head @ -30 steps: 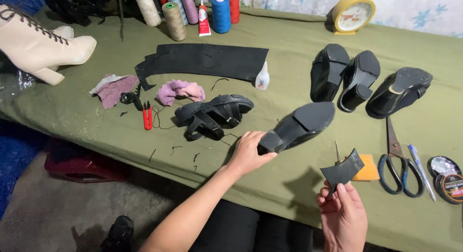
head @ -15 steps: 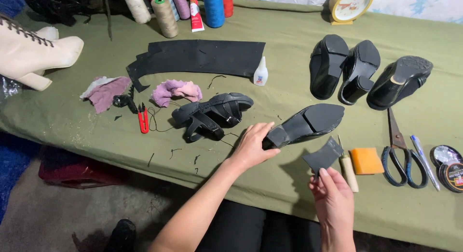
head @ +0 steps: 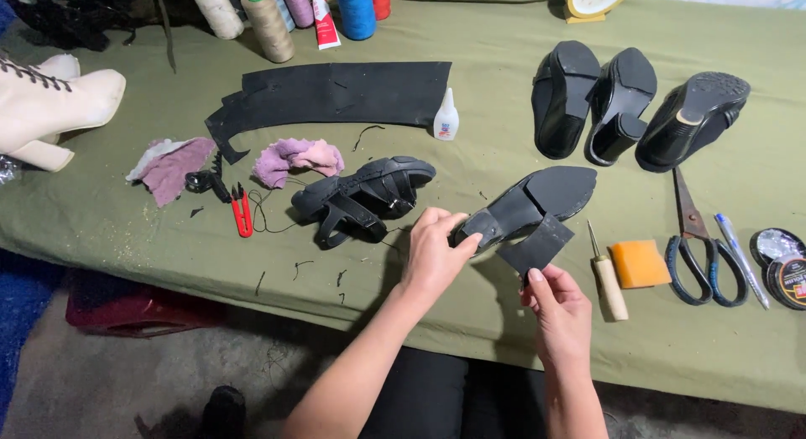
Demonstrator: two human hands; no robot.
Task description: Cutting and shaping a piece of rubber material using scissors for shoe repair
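Left hand grips the upturned black shoe; right hand pinches a black rubber piece.

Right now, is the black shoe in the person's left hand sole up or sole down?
Sole up: the black shoe, gripped at the heel by the left hand, shows its flat sole to the camera.

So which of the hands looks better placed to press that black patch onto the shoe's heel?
The right hand, probably. It already pinches the black patch just beside the heel of the upturned black shoe, while the left hand is busy gripping that heel to steady it.
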